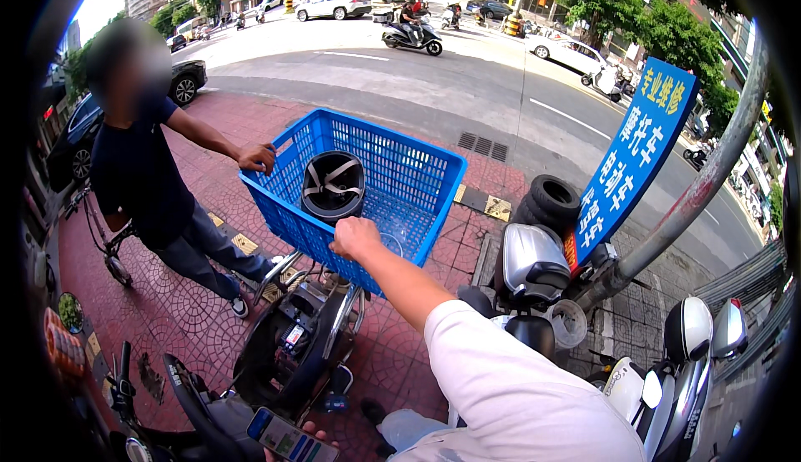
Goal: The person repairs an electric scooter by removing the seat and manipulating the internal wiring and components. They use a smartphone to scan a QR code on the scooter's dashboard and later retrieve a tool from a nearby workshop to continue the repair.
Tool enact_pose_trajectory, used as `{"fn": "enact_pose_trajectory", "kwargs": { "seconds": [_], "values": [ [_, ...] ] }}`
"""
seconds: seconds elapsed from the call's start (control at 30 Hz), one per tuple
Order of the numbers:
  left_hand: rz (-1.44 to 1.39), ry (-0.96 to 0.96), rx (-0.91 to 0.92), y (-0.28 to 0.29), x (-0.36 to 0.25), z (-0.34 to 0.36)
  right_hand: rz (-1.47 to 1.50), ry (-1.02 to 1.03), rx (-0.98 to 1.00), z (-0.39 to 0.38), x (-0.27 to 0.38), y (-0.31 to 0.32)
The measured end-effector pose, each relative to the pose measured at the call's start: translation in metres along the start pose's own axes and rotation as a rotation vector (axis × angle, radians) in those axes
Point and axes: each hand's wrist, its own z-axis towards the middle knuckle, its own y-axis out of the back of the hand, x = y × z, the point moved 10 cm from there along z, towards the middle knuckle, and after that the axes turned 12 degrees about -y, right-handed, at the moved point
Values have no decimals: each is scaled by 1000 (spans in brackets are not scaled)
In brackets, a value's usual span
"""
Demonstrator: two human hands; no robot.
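A blue plastic crate (409,145) with slatted walls sits tilted above the chrome rear rails of a scooter (288,353). My right hand (357,239) is closed over the crate's near rim, its arm stretched out in a pale sleeve. Inside the crate lies a black helmet (321,205) with pale straps showing. Low in the picture, my left hand (321,435) holds a smartphone (284,437) with its screen lit; only some of its fingers show. A co-worker's hand (257,158) rests on the crate's left rim.
The co-worker (138,153) stands at the left. At the right are stacked tyres (552,199), a blue signboard (638,153), a leaning pole (692,195), a bucket (569,324) and parked scooters (680,387). Red paving (158,295) meets a road with traffic beyond.
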Motion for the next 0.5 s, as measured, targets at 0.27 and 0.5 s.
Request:
{"fn": "enact_pose_trajectory", "kwargs": {
  "seconds": [0.27, 0.5],
  "values": [
    [11, 1, -11, -5, 3, 1, -8, 7, -37, -2, 1, 4],
    [8, 10, 1, -4, 4, 2, -9, -5, -15, -1, 0, 2]
  ]
}}
